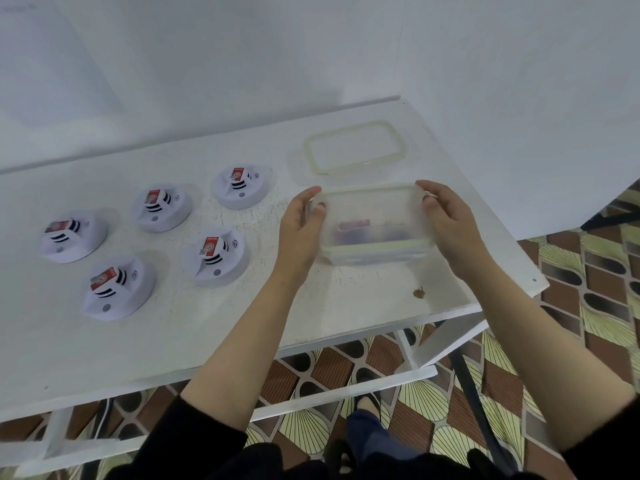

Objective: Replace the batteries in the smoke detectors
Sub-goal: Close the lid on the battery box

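Observation:
Several white round smoke detectors lie on the left half of the white table (pixel 207 341), each with a red battery on top; the nearest one (pixel 117 287) is at the front left, another (pixel 216 254) sits mid-table. My left hand (pixel 301 230) and my right hand (pixel 446 216) grip the two short ends of a clear plastic container (pixel 372 226), held just above the table. Blurred red and dark items, likely batteries, show through its wall. The container's lid (pixel 355 147) lies flat behind it.
The table's right edge and corner (pixel 535 280) are close to my right hand. A small brown scrap (pixel 419 292) lies near the front edge. A white wall stands behind the table. Patterned floor shows below and to the right.

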Available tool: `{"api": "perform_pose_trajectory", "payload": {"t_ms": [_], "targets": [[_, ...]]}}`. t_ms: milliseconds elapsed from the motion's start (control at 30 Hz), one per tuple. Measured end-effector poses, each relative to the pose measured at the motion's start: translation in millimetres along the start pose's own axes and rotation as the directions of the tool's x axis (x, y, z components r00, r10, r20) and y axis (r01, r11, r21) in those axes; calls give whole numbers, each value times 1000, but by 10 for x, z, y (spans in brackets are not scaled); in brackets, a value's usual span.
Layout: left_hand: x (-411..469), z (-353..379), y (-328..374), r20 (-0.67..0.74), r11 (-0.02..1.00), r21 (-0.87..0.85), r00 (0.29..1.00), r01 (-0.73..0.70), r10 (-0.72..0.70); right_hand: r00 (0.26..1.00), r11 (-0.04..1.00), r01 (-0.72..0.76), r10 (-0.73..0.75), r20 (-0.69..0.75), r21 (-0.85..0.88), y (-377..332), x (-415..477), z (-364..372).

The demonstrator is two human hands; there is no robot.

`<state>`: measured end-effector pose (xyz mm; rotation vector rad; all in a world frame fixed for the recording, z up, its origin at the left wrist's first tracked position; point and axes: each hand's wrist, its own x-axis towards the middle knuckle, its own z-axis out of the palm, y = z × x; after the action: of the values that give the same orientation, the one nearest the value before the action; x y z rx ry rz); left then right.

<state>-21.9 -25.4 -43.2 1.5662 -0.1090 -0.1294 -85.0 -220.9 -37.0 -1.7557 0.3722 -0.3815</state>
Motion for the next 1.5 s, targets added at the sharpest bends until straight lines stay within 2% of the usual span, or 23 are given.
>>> {"api": "perform_pose_trajectory", "payload": {"t_ms": [233, 333, 400, 467, 533, 600, 700, 833, 967, 1033, 1133, 1200, 1267, 1367, 1433, 1500], "targets": [[-57, -22, 43, 19, 1000, 3, 1000, -2, 2, 1000, 998, 1, 0, 10, -56, -36, 0, -19], [-79, -47, 26, 67, 986, 134, 993, -100, 92, 998, 990, 58, -57, 10, -125, -25, -26, -8], [-67, -91, 27, 105, 920, 302, 968, -248, 226, 993, 978, 117, -114, 25, -173, -54, -57, -30], [-58, -150, 30, 219, 833, 408, 926, -374, 308, 982, 967, 164, -141, 125, -195, -107, -93, -87], [-91, -200, 15, 376, 767, 457, 879, -452, 293, 943, 936, 204, -109, 315, -287, -155, -125, -154], [-118, -225, -37, 471, 677, 518, 835, -523, 284, 887, 865, 270, -52, 459, -424, -172, -128, -203], [-89, -227, -139, 477, 565, 564, 796, -602, 372, 854, 784, 369, -74, 514, -499, -137, -86, -225], [-87, -176, -189, 444, 493, 581, 760, -647, 475, 840, 713, 459, -155, 520, -530, -63, -50, -217], [-75, -157, -208, 458, 373, 622, 706, -689, 540, 827, 661, 515, -216, 519, -545, 38, -25, -212], [-88, -163, -178, 465, 386, 625, 721, -679, 514, 817, 643, 529, -209, 537, -554, 23, -27, -219], [-99, -219, -47, 497, 515, 603, 792, -609, 355, 814, 619, 540, -211, 541, -571, -83, -61, -261], [-63, -293, 66, 560, 576, 584, 798, -572, 224, 799, 665, 539, -209, 564, -516, -143, -84, -299], [-41, -374, 177, 592, 590, 587, 791, -554, 155, 764, 708, 537, -179, 619, -459, -172, -125, -347], [-104, -463, 264, 546, 600, 603, 820, -526, 171, 743, 672, 562, -154, 652, -482, -163, -240, -396], [-181, -480, 255, 470, 627, 598, 852, -499, 230, 745, 615, 606, -216, 631, -505, -124, -327, -372], [-259, -458, 237, 429, 681, 552, 865, -480, 261, 760, 604, 616, -287, 582, -506, -89, -416, -308]]}}
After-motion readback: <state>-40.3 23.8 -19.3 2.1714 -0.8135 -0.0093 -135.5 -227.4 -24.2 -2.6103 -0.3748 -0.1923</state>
